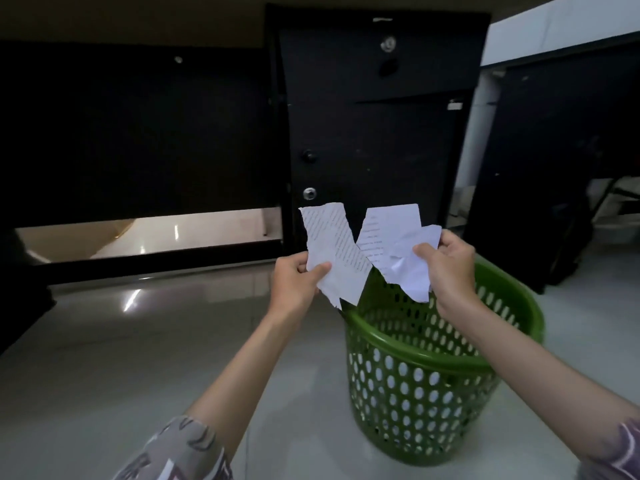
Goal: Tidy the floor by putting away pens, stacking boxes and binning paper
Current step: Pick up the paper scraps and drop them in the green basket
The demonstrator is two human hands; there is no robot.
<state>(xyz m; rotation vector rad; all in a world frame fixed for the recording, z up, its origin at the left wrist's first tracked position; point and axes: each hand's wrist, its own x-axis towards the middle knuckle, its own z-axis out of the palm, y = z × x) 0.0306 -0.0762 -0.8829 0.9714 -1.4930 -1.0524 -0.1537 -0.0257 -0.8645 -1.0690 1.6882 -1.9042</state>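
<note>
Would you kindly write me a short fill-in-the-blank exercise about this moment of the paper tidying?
1. The torn white printed paper is held by ____ hands.
2. The left hand and right hand hold it above a perforated plastic basket coloured ____.
3. The basket stands on the glossy pale ____.

Missing words: both; green; floor

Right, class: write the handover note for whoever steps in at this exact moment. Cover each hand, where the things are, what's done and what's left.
Left hand: pinches one torn strip of printed paper.
Right hand: grips the other torn pieces.
Both hands are above the far rim of the green basket, which stands on the tiled floor in front of a dark cabinet.
Done: sheet torn apart; white shows through the basket's holes, probably paper already inside.
Left: drop these pieces in. No pens or boxes are in view, so check them.
</note>
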